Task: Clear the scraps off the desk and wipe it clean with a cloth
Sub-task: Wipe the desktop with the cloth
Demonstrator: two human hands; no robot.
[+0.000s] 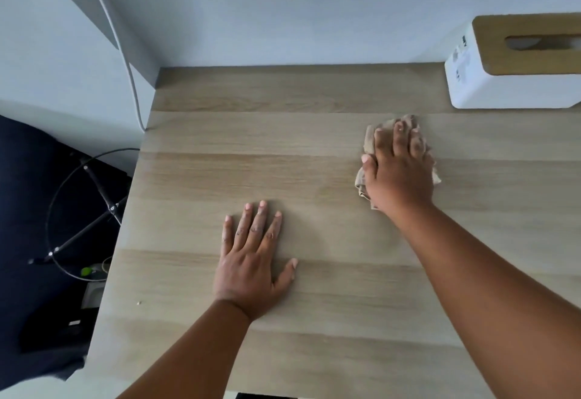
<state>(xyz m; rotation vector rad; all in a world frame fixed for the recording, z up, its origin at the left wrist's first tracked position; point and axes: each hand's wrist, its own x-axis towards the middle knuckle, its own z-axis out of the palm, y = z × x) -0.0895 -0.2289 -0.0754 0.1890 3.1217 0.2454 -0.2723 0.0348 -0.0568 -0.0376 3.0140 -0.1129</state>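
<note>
— What takes up most of the view?

— The desk (pixel 283 153), a pale wood-grain top that runs up to a grey wall (pixel 283 5). Left of it the floor is dark, and a stand (pixel 94 210) with black legs and a wire ring sits there. A white cable (pixel 125 53) hangs down the wall by the desk's far left corner.

— Any containers?

— One: a white tissue box (pixel 515 84) with a wooden lid, at the far right corner of the desk against the wall. Something pale shows through the slot in its lid, but I cannot tell what.

— And the hands?

— The right hand (pixel 399 172) lies flat on a crumpled beige cloth (pixel 369 141), fingers straight and pressing it to the desk. The cloth is near the tissue box, just in front of it, not touching. The left hand (pixel 251 260) rests palm down on the bare wood, fingers spread and straight, holding nothing, well apart from the cloth.

— Any scraps?

— One tiny pale crumb (pixel 138 302) near the desk's left edge, well to the left of the left hand.
</note>
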